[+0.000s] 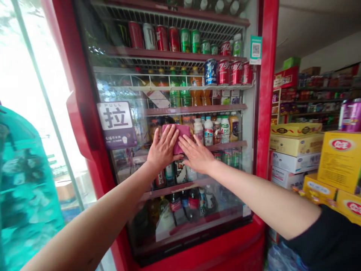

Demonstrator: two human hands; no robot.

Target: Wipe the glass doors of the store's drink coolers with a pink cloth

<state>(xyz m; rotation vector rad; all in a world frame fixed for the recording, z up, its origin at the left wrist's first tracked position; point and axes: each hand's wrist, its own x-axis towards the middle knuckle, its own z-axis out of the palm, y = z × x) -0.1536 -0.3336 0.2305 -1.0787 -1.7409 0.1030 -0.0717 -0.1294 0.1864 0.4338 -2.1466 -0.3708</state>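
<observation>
A folded pink cloth [184, 130] lies flat against the glass door of a red drinks fridge [265, 113]. My left hand [161, 149] presses on the cloth's left part, fingers stretched out and slightly apart. From the right, my right hand [199, 155] reaches the cloth with its fingertips, its fingers also extended. Both palms face the glass, and neither hand is curled round anything. Behind the door stand rows of drinks, among them a blue Pepsi can [210, 72], red cans [223, 72] and several white-capped bottles [208, 131]. My hands hide some of the bottles.
A "PULL" sign [117, 124] is stuck on the door's left side, near the red handle [77, 124]. A QR-code sticker [255, 49] is at upper right. Stacked yellow cartons [340, 160] and white boxes [296, 162] stand right of the fridge. A turquoise object [25, 169] is at left.
</observation>
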